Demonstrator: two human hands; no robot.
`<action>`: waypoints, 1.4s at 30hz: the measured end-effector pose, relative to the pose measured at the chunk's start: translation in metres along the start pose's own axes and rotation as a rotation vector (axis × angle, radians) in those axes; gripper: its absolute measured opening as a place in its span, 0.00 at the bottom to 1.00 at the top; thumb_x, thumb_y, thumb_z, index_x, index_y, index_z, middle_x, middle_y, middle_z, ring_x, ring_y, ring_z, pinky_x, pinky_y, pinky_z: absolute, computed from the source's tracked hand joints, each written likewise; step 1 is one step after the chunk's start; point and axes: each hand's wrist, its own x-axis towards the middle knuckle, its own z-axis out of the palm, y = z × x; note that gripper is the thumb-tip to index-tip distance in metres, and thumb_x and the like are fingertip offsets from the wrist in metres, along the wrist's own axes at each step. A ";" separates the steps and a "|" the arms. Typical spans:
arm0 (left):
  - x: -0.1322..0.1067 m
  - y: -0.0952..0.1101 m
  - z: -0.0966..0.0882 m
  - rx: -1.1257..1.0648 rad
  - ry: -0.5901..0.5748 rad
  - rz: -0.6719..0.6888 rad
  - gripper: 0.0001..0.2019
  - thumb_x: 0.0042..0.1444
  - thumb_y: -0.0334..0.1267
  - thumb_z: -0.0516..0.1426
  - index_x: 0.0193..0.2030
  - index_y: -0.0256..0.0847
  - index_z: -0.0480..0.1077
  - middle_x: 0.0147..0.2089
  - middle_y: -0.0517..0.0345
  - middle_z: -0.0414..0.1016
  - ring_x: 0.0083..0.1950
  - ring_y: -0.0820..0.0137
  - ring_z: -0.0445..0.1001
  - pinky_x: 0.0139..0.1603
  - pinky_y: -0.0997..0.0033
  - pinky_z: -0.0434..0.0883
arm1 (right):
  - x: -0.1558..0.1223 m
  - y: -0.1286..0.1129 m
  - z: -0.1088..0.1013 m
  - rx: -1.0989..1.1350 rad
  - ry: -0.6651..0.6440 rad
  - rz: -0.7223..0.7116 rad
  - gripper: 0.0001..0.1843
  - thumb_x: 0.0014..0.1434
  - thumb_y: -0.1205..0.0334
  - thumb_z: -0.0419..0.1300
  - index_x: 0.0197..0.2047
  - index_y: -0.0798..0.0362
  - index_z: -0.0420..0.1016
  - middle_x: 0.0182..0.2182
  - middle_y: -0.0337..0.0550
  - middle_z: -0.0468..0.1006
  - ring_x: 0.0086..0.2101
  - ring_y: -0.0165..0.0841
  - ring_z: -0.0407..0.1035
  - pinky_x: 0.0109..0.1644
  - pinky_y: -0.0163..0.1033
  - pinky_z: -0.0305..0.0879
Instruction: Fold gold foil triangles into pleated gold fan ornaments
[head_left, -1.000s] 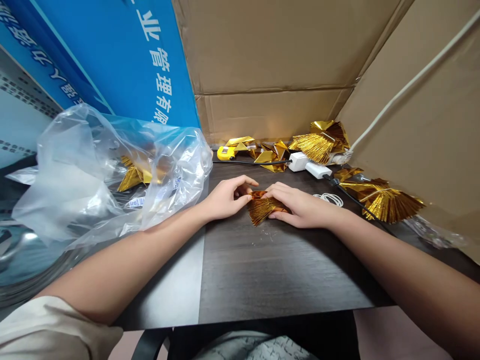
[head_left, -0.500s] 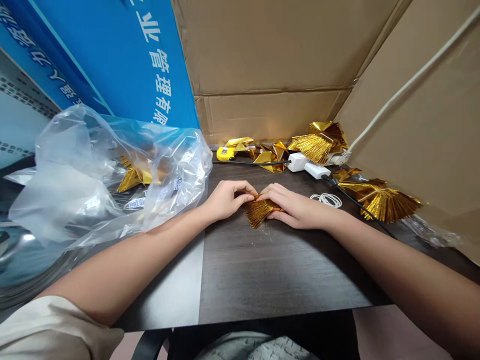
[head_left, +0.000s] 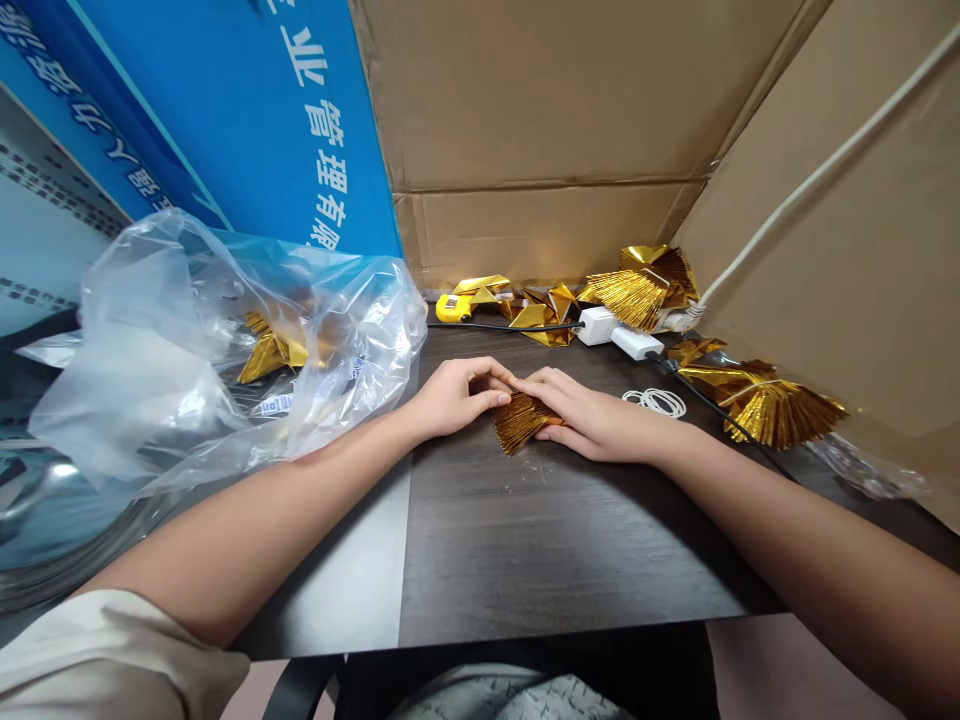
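A small pleated gold foil fan (head_left: 517,423) lies on the dark wooden table (head_left: 540,540), pinched between both hands. My left hand (head_left: 457,395) curls its fingers onto the fan's upper left edge. From the right, my right hand (head_left: 589,415) presses down on the fan and covers its right half. The fingertips of both hands meet over the top of the foil.
A crumpled clear plastic bag (head_left: 217,350) holding gold foil pieces lies at the left. More gold fans (head_left: 637,285) (head_left: 772,410), a yellow tool (head_left: 454,307), a white charger (head_left: 619,333) with black cable and white rubber bands (head_left: 660,402) sit along the cardboard walls (head_left: 547,120).
My left thumb and fingers have closed in on the fan's top edge, meeting the right fingertips. The fan has barely shifted.
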 end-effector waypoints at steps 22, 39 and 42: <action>0.001 0.008 -0.001 0.010 0.077 -0.141 0.07 0.53 0.31 0.67 0.38 0.34 0.76 0.34 0.57 0.82 0.35 0.71 0.79 0.41 0.73 0.74 | 0.009 -0.002 0.003 0.054 0.046 0.017 0.27 0.68 0.61 0.53 0.68 0.55 0.56 0.53 0.55 0.67 0.52 0.40 0.62 0.60 0.57 0.68; 0.124 0.029 0.009 0.911 0.271 -0.211 0.12 0.63 0.40 0.59 0.46 0.33 0.77 0.47 0.39 0.80 0.52 0.52 0.78 0.57 0.54 0.73 | 0.004 -0.010 -0.021 0.042 -0.007 0.086 0.17 0.62 0.65 0.62 0.54 0.57 0.67 0.50 0.52 0.72 0.48 0.37 0.67 0.56 0.47 0.68; 0.132 0.026 0.016 0.929 0.307 -0.267 0.11 0.61 0.41 0.62 0.43 0.35 0.78 0.47 0.38 0.80 0.52 0.51 0.78 0.54 0.56 0.74 | 0.004 -0.011 -0.022 0.044 -0.002 0.085 0.17 0.62 0.65 0.62 0.54 0.56 0.67 0.50 0.51 0.73 0.49 0.37 0.67 0.56 0.47 0.68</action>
